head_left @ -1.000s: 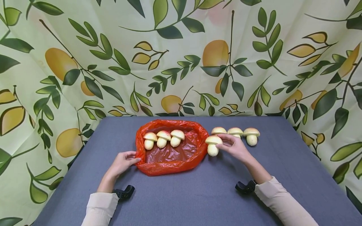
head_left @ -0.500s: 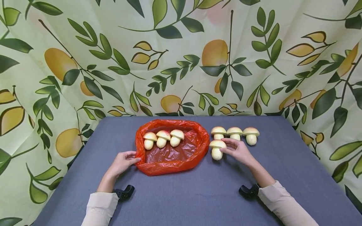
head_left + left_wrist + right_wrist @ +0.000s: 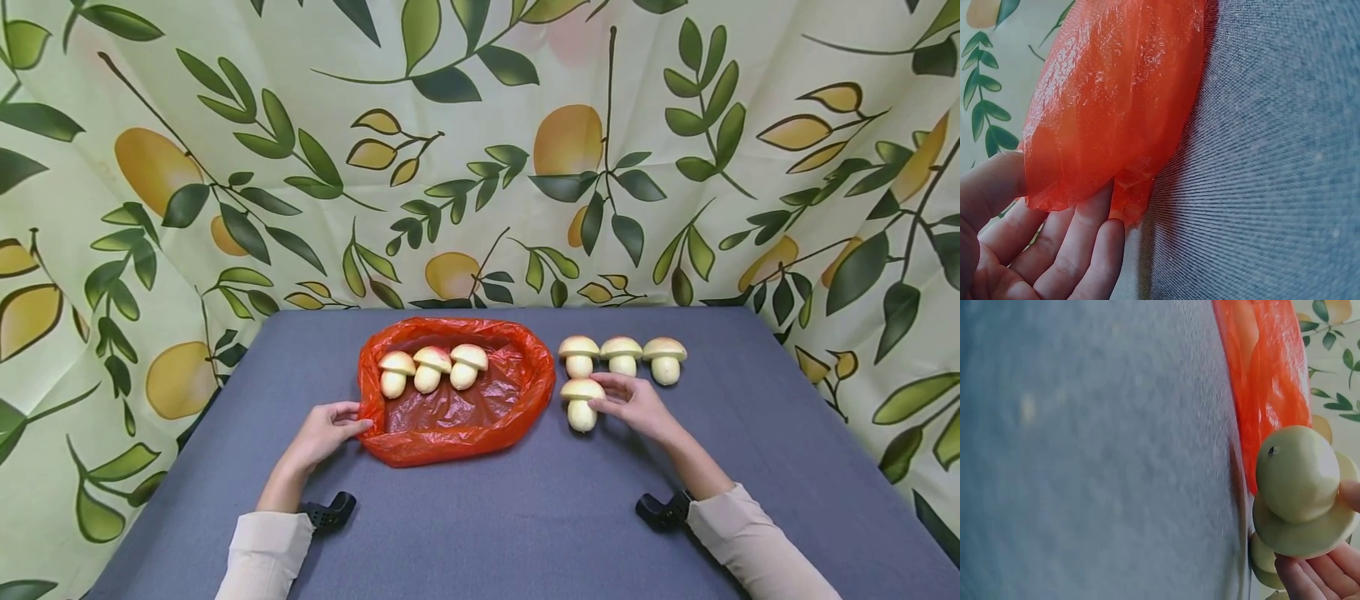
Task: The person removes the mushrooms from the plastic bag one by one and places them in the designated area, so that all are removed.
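A red plastic bag [image 3: 450, 448] lies on the table with its mouth spread wide and its rim rolled back. My left hand [image 3: 324, 435] pinches the bag's left edge; in the left wrist view the thumb and fingers [image 3: 1094, 222] have the red film [image 3: 1116, 106] between them. Inside the bag, three toy mushrooms [image 3: 428, 371] with reddish-topped pale caps lie side by side. To the right of the bag, my right hand [image 3: 636, 407] holds another toy mushroom [image 3: 581, 406], its thumb and fingers at the cap. In the right wrist view this mushroom [image 3: 1297, 475] shows its rounded stem end.
Three more toy mushrooms [image 3: 622, 357] lie in a row at the back right, just behind the held one. A grey-blue cloth [image 3: 480, 533] covers the table. Behind it hangs a curtain [image 3: 480, 167] printed with fruit and leaves.
My right hand, with the mushroom, has moved right and a little towards me, away from the bag's right rim. The left hand keeps its place on the bag.
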A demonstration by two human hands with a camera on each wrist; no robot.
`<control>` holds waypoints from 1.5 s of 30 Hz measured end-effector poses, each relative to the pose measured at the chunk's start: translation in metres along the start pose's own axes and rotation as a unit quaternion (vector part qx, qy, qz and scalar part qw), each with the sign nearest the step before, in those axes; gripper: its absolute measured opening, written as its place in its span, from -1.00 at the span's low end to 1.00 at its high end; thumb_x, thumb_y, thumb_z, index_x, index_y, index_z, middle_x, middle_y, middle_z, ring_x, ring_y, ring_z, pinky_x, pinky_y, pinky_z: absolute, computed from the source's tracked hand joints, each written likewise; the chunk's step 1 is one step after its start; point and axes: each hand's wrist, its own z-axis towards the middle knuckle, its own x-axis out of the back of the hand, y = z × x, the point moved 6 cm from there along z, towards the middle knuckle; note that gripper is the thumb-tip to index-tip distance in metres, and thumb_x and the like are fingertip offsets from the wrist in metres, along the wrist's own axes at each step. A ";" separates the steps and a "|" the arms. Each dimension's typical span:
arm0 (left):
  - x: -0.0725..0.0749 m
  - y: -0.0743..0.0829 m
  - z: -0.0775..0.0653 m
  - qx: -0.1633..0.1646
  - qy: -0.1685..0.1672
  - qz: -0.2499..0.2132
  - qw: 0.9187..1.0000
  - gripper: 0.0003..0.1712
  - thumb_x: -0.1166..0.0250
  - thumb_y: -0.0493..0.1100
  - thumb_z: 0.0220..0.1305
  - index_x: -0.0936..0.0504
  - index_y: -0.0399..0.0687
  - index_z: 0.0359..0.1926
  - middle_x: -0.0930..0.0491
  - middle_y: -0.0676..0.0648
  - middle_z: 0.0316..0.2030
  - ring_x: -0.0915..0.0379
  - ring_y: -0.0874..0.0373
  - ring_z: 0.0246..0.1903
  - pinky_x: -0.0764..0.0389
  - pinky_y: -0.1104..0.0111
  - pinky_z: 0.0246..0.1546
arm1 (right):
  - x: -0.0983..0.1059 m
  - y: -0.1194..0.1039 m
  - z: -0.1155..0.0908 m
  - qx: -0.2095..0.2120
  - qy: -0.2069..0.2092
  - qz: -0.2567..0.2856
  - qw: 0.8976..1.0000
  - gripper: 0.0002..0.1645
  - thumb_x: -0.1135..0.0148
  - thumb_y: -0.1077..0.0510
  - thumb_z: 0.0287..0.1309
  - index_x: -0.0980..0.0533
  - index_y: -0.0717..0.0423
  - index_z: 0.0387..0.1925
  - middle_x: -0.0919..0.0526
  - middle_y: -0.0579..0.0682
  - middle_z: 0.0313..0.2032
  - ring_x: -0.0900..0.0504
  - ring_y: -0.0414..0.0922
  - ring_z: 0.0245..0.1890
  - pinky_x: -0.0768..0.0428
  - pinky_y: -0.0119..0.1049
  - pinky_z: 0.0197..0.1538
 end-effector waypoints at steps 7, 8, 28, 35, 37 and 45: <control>0.000 0.000 -0.001 0.004 0.003 0.000 1.000 -0.53 -0.29 -0.26 0.23 -0.50 -0.55 0.06 -0.67 -0.40 -0.11 -0.52 0.55 -0.40 -0.54 0.56 -0.34 | 0.003 0.003 0.003 -0.021 -0.019 -0.013 1.000 -0.42 -0.27 0.24 0.16 -0.39 0.48 0.16 -0.52 0.46 0.12 -0.50 -0.64 -0.19 -0.53 -0.60 -0.11; 0.000 0.000 -0.001 0.003 0.003 0.000 1.000 -0.53 -0.29 -0.26 0.23 -0.49 -0.55 0.06 -0.68 -0.40 -0.11 -0.52 0.55 -0.40 -0.54 0.56 -0.34 | 0.003 0.003 0.003 -0.026 -0.022 -0.013 0.999 -0.42 -0.28 0.23 0.17 -0.39 0.47 0.17 -0.52 0.45 0.12 -0.51 -0.62 -0.18 -0.54 -0.59 -0.12; 0.000 0.001 -0.001 -0.001 0.005 0.001 1.000 -0.53 -0.30 -0.26 0.23 -0.50 -0.56 0.05 -0.68 -0.40 -0.12 -0.52 0.57 -0.40 -0.54 0.56 -0.33 | 0.002 0.008 0.005 -0.056 -0.048 0.001 0.997 -0.33 -0.29 0.19 0.17 -0.33 0.43 0.24 -0.46 0.44 0.19 -0.52 -0.56 -0.16 -0.51 -0.57 -0.11; 0.001 0.001 -0.001 -0.001 0.005 0.001 1.000 -0.53 -0.29 -0.27 0.23 -0.50 -0.56 0.06 -0.67 -0.41 -0.12 -0.52 0.56 -0.40 -0.54 0.57 -0.33 | 0.001 0.009 0.003 -0.044 -0.051 0.015 0.998 -0.33 -0.28 0.24 0.17 -0.31 0.47 0.25 -0.43 0.48 0.20 -0.51 -0.59 -0.18 -0.51 -0.58 -0.11; 0.000 0.001 -0.002 0.000 0.004 0.001 1.000 -0.53 -0.29 -0.26 0.23 -0.50 -0.56 0.06 -0.68 -0.40 -0.12 -0.52 0.56 -0.40 -0.54 0.56 -0.33 | 0.001 0.009 0.003 -0.044 -0.052 0.011 0.998 -0.32 -0.28 0.23 0.17 -0.30 0.46 0.25 -0.42 0.47 0.21 -0.51 -0.59 -0.17 -0.51 -0.59 -0.11; 0.000 0.000 0.000 0.000 0.004 0.001 1.000 -0.54 -0.29 -0.26 0.23 -0.50 -0.55 0.05 -0.69 -0.38 -0.14 -0.52 0.55 -0.40 -0.54 0.55 -0.33 | 0.002 0.007 0.002 -0.045 -0.056 0.005 0.997 -0.28 -0.30 0.21 0.16 -0.28 0.45 0.27 -0.41 0.46 0.23 -0.53 -0.52 -0.11 -0.52 -0.57 -0.09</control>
